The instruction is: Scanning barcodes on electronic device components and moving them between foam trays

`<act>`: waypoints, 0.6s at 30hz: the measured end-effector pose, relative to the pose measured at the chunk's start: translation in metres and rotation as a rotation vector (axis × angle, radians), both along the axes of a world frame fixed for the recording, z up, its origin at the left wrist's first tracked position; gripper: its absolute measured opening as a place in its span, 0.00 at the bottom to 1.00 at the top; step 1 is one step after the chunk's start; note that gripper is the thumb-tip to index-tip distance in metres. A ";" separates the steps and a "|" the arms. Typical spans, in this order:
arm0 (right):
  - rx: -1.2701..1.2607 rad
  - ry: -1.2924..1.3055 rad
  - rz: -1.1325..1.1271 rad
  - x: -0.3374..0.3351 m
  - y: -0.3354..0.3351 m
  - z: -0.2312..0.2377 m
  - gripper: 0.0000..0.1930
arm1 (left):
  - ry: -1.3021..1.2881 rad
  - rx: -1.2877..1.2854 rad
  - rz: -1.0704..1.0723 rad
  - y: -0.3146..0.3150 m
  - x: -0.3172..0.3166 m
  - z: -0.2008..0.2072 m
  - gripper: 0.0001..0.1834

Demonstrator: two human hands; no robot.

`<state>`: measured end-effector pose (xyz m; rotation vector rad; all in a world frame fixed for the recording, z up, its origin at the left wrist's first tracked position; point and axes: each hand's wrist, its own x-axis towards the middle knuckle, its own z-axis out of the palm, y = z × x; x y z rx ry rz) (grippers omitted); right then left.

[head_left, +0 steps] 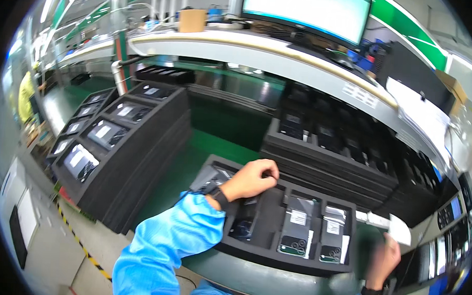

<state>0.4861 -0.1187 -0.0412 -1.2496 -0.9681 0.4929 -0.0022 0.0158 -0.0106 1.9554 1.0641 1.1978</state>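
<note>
Left hand (253, 179): While its blue sleeve (172, 235) crosses the left part of the foam tray (260, 254), this hand bends above the far edge, fingers curled inward; whether they pinch anything cannot be told.
Right hand (385, 259): blurred, beyond the tray's right edge, near its near right corner; a white piece (400, 230) is at the fingertips, though whether it is gripped cannot be told.
Foam tray: black, divided into compartments, lying along the near edge of the green counter (272, 280).
Right-end phone (333, 235): in the compartment along the tray's right edge, lenses toward the near edge, a white label on it.
Neighbouring phone (297, 225): one compartment to the left, in clear film, lenses likewise toward the near edge.
Dark wrapped item (245, 220): farther left in the tray, partly under the left wrist.
Left stack (150, 153): black trays, the top one bearing a row of labelled pouches.
Far stack (326, 160): more black trays, beyond the foam tray's far edge.
Shelf (241, 47): above the counter's far side, carrying a lit monitor (307, 9).
</note>
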 end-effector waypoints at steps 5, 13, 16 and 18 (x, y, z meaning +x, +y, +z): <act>-0.467 -0.238 0.720 -0.186 0.006 0.076 0.09 | -0.112 -0.151 -0.072 -0.003 -0.012 0.002 0.13; -0.481 -0.775 1.040 -0.288 0.012 0.079 0.19 | 0.023 -0.102 -0.007 -0.012 -0.012 0.009 0.16; -0.475 -0.745 0.888 -0.264 0.006 0.072 0.17 | 0.281 -0.024 0.098 -0.017 -0.005 0.010 0.20; -0.292 -0.491 0.675 -0.233 -0.004 0.062 0.16 | 0.470 0.144 0.191 -0.022 0.002 0.008 0.24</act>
